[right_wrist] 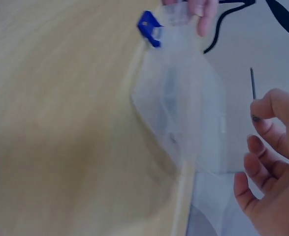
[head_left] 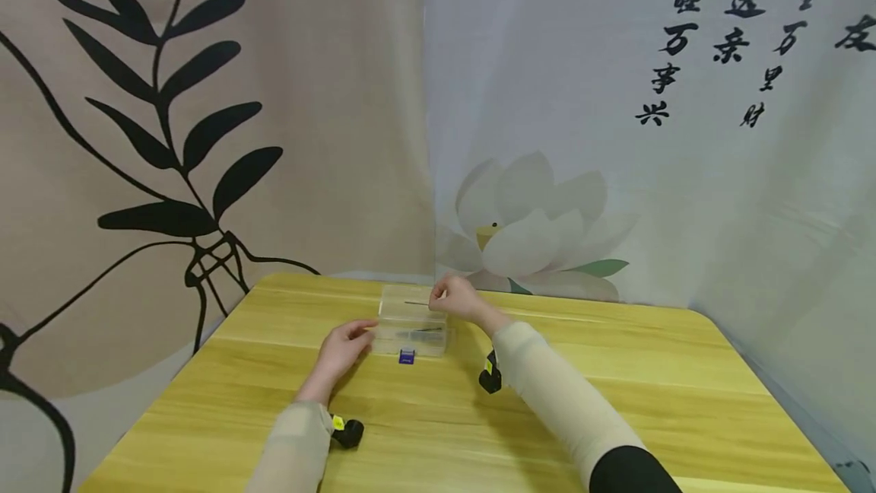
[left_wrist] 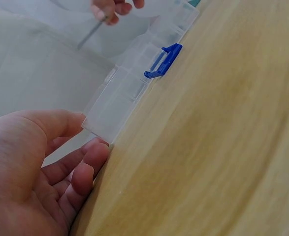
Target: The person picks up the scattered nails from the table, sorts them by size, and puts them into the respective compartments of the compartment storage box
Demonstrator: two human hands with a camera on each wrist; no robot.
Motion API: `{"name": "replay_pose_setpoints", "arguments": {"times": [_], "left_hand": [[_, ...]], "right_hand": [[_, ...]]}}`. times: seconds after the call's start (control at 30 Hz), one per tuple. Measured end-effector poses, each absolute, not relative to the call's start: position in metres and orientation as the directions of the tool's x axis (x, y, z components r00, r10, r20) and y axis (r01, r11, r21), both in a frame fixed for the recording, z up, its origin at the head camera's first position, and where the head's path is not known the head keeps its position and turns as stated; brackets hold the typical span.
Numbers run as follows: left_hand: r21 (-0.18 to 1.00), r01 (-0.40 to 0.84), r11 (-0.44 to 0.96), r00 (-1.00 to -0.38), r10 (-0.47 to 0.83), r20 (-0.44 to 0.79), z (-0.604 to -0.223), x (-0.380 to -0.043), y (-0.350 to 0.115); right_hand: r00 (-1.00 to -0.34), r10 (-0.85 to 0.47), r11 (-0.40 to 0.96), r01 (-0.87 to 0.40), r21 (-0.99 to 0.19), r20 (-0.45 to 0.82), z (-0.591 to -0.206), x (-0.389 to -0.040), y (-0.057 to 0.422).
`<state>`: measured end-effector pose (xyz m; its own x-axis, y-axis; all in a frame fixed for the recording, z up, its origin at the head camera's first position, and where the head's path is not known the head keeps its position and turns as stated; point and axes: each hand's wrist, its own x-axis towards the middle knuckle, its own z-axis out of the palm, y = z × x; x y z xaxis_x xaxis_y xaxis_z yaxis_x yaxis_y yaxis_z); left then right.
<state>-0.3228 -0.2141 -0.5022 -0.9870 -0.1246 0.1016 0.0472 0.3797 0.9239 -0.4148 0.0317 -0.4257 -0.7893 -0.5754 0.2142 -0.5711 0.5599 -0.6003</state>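
- The right hand (head_left: pixel 460 299), a little below and right of the centre of the head view, pinches a thin dark rod (right_wrist: pixel 253 83) between thumb and index finger; the other fingers are loosely bent.
- This rod is held in the air, before the lid; in the right wrist view it points upward, at the right side of the frame.
- The left hand (head_left: pixel 344 350), lower and more to the left, holds the left end of the clear plastic box (head_left: pixel 383 346), with the thumb at one edge and the fingertips at the lower corner.
- The box rests on the table near its far edge, at the lower middle of the head view. Its lid (head_left: pixel 404 294) is open at the far side, and the right hand covers the lid's right part.
- A blue latch (head_left: pixel 407 357) is at the near side of the box.
- Inside the box lies a dark thin piece (head_left: pixel 430 329); the cloudy plastic stands before it, so I cannot tell what it is.
- Each wrist carries a small black camera, one at the lower left (head_left: pixel 347 433) and one right of the middle (head_left: pixel 490 375). The right forearm in its pale sleeve (head_left: pixel 561 402) hides a part of the wooden table (head_left: pixel 698 394).
- Behind the table hangs a cloth backdrop: a dark plant print (head_left: pixel 164 97) at left, a pale lotus print (head_left: pixel 534 219) right of the middle, and black written characters (head_left: pixel 742 2) at upper right.
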Motion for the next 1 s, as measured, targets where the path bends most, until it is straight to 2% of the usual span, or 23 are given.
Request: {"name": "replay_pose_setpoints", "arguments": {"times": [0.3, 0.7, 1.0], "left_hand": [[0.925, 0.046, 0.378, -0.987, -0.126, 0.1, -0.5, -0.322, -0.211], [0.93, 0.038, 0.366, -0.989, -0.119, 0.087, -0.5, -0.322, -0.212], [0.923, 0.048, 0.382, -0.987, -0.122, 0.102, -0.5, -0.322, -0.212]], "right_hand": [[-0.784, -0.591, 0.619, -0.592, -0.516, 0.19, -0.445, -0.411, 0.015], [-0.827, -0.534, 0.696, -0.549, -0.463, 0.178, -0.455, -0.405, 0.007], [-0.822, -0.534, 0.615, -0.537, -0.578, 0.195, -0.451, -0.405, 0.013]]}}
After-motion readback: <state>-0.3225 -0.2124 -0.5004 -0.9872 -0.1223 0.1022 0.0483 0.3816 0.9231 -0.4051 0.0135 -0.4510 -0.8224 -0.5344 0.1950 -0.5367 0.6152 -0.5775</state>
